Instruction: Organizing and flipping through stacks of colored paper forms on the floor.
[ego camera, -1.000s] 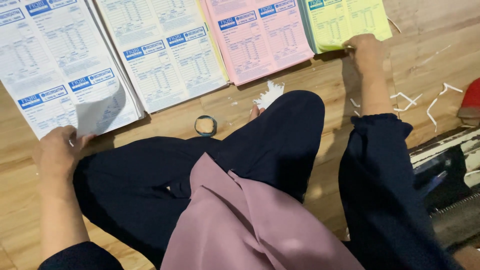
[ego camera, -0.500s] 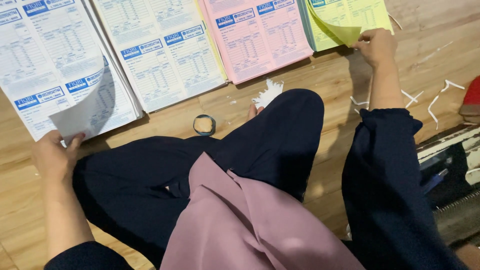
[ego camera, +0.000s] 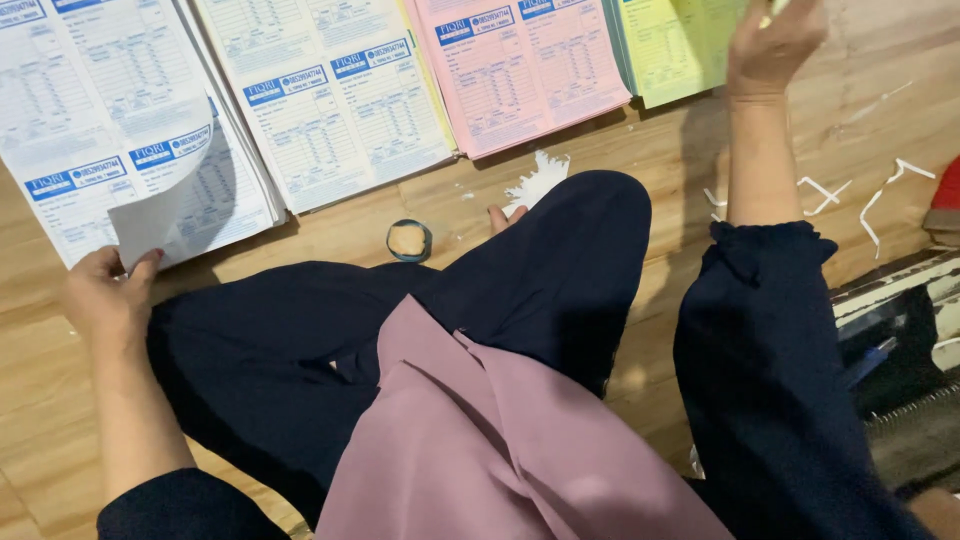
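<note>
Pinched at its lower corner by the left hand [ego camera: 105, 300], a thin, limp white sheet [ego camera: 165, 205] curled off the left stack [ego camera: 90, 120]; right hand [ego camera: 775, 45] gripped a yellow sheet [ego camera: 680, 45] at top right, likely tear-prone.

Pink form stack [ego camera: 525, 75], round tin [ego camera: 408, 240], paper scraps [ego camera: 880, 200] on floor.
</note>
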